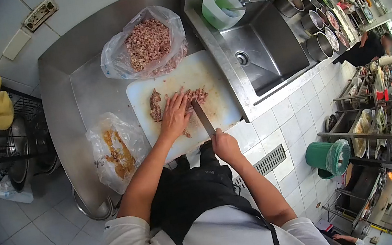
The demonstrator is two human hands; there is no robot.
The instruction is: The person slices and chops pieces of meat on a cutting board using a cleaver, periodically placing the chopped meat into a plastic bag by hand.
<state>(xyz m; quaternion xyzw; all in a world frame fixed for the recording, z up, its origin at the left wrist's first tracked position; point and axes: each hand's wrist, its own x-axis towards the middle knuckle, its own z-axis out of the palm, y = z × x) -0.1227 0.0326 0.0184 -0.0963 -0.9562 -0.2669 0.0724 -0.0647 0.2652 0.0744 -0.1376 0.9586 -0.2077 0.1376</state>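
My right hand [225, 145] is wrapped round the handle of a knife [202, 116], whose blade rests at a pile of chopped meat [197, 95] on the white cutting board [214, 75]. My left hand [174, 116] lies flat beside the blade, fingers spread, its fingertips at the meat's left edge. Left of that hand sits a dark, uncut strip of meat [155, 105]. Behind the board stands a clear plastic bag [113, 54] full of diced meat [147, 43].
A stained plastic bag [119, 153] lies left of the board. On the right are a steel sink [275, 43], a green container [221, 11], metal pots [319, 47] and a green bin [322, 157]. Another person [365, 51] stands farther off at the right.
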